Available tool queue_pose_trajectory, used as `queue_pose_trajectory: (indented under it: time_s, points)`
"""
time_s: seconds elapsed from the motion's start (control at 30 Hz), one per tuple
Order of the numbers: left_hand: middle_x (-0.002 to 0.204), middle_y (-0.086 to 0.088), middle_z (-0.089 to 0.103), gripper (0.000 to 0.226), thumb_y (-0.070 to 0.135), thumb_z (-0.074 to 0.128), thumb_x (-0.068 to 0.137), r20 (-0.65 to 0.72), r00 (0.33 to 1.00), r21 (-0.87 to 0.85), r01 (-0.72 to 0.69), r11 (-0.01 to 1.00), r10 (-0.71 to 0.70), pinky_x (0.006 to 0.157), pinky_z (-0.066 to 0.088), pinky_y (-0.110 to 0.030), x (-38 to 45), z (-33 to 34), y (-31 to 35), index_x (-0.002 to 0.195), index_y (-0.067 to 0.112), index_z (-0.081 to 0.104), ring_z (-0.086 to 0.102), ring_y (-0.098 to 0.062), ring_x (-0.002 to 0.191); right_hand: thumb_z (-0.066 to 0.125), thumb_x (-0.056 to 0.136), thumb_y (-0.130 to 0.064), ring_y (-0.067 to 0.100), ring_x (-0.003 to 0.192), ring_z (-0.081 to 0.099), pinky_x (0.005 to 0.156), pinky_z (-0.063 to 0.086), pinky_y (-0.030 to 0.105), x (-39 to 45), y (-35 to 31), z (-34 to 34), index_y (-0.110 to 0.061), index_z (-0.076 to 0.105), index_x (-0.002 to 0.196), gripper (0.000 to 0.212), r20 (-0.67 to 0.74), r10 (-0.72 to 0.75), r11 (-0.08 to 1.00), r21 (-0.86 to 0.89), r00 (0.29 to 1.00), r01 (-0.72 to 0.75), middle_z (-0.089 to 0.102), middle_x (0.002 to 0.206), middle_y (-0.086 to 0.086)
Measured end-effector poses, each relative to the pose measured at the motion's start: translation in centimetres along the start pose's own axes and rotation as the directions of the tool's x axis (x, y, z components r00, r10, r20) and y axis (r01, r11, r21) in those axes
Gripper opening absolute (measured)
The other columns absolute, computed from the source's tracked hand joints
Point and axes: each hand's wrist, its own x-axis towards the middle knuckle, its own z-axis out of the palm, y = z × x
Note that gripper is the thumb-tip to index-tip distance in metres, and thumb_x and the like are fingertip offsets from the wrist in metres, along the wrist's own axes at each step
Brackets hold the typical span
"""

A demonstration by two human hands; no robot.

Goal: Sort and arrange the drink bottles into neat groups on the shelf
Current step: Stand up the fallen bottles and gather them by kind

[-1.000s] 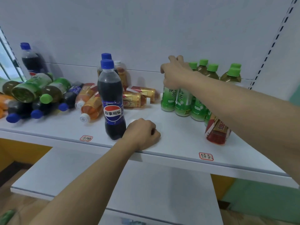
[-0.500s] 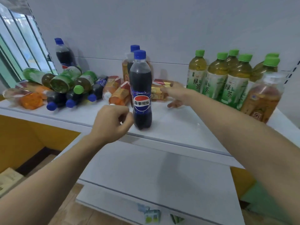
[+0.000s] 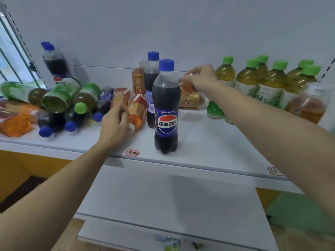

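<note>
Left hand [image 3: 114, 126] reaches onto the shelf [image 3: 199, 140], fingers curled around a lying orange tea bottle [image 3: 136, 110] near its white cap end (grip partly hidden by the hand's back). Right hand [image 3: 202, 77] is further back, fingers pinching the top of another orange tea bottle [image 3: 186, 87], raised and tilted above a lying one [image 3: 192, 101]. Upright Pepsi bottle [image 3: 166, 107] stands between the two hands, near the front edge, touching neither. Second Pepsi bottle [image 3: 151, 84] upright just behind it. Green tea bottles [image 3: 268, 82] grouped upright at the right. Mixed pile of lying bottles [image 3: 59, 105] at the left (blurred).
</note>
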Motion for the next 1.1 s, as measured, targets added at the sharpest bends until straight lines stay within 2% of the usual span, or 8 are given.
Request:
queue_pose_trajectory:
  time_s: [0.13,0.23,0.4,0.53,0.63,0.77,0.87,1.1]
  points:
    - [0.101,-0.008,0.064,0.013,0.017,0.044,0.105,0.082,0.996,-0.001,0.047,0.999,-0.047,0.076,0.041,-0.034,0.3,0.3,0.0,0.101,0.014,0.056,0.059,-0.027,0.087,0.071,0.094,-0.026,0.005,0.087,0.056,0.064,0.043,0.015,-0.7,-2.7,0.0,-0.016,0.071,0.115,0.023,0.063,-0.22,0.949,-0.216,0.974,0.228,0.063,0.109,-0.003]
    - [0.089,-0.011,0.062,0.011,0.015,0.046,0.102,0.11,0.994,0.118,-0.006,0.993,-0.007,0.069,0.038,-0.035,0.4,0.7,-0.1,0.094,0.013,0.054,0.055,-0.03,0.077,0.067,0.097,-0.026,0.004,0.084,0.055,0.063,0.039,0.013,-0.7,-3.3,0.5,-0.015,0.067,0.118,0.024,0.11,-0.257,0.935,-0.224,0.96,0.276,0.059,0.105,-0.004]
    - [0.085,-0.021,0.064,0.017,0.017,0.049,0.097,0.132,0.991,0.295,-0.036,0.955,-0.003,0.062,0.034,-0.035,0.4,1.0,-0.5,0.081,0.012,0.053,0.055,-0.035,0.073,0.068,0.097,-0.027,0.004,0.085,0.058,0.067,0.047,0.017,-0.4,-3.1,1.2,-0.021,0.064,0.115,0.019,0.123,-0.237,0.96,-0.122,0.964,0.252,0.061,0.106,-0.005]
    - [0.092,-0.029,0.068,0.026,0.02,0.047,0.097,0.149,0.989,0.398,-0.042,0.916,-0.02,0.063,0.034,-0.035,0.3,1.2,-0.6,0.074,0.012,0.052,0.05,-0.033,0.072,0.046,0.107,-0.029,0.016,0.1,0.063,0.085,0.058,0.03,0.3,-1.6,0.5,-0.02,0.058,0.128,0.026,-0.005,-0.172,0.978,0.122,0.985,0.171,0.062,0.117,0.001]
    - [0.097,-0.028,0.068,0.018,0.016,0.048,0.098,0.158,0.987,0.429,-0.046,0.902,-0.025,0.067,0.036,-0.036,0.3,1.4,-0.7,0.082,0.011,0.052,0.053,-0.036,0.077,0.048,0.101,-0.007,0.015,0.103,0.061,0.084,0.056,0.03,2.1,1.3,0.6,-0.02,0.058,0.13,0.033,-0.096,-0.128,0.984,-0.136,0.987,0.114,0.06,0.127,0.0]
    - [0.104,-0.028,0.067,0.006,0.013,0.051,0.096,0.194,0.981,0.469,-0.069,0.88,-0.026,0.078,0.047,-0.045,0.5,1.8,-1.0,0.096,0.009,0.056,0.062,-0.044,0.093,0.067,0.088,-0.005,0.031,0.104,0.062,0.09,0.055,0.047,2.7,6.0,2.2,-0.018,0.051,0.127,0.044,0.154,-0.065,0.667,-0.729,0.986,0.157,0.063,0.121,0.01]
    - [0.103,-0.026,0.067,0.005,0.015,0.05,0.098,0.192,0.981,0.484,-0.072,0.872,-0.026,0.076,0.047,-0.045,0.5,1.9,-1.2,0.094,0.012,0.053,0.062,-0.043,0.092,0.062,0.089,-0.011,0.047,0.118,0.054,0.105,0.041,0.06,3.2,7.4,3.6,-0.012,0.037,0.138,0.055,0.233,-0.096,0.369,-0.895,0.968,0.252,0.057,0.127,0.023]
    - [0.1,-0.025,0.067,0.01,0.016,0.048,0.097,0.198,0.98,0.476,-0.081,0.875,-0.016,0.076,0.049,-0.046,0.6,1.8,-1.5,0.096,0.009,0.055,0.062,-0.042,0.09,0.071,0.087,-0.03,0.04,0.118,0.055,0.094,0.049,0.053,4.0,4.1,2.4,-0.015,0.037,0.141,0.066,0.242,-0.084,0.276,-0.927,0.967,0.256,0.048,0.133,0.021]
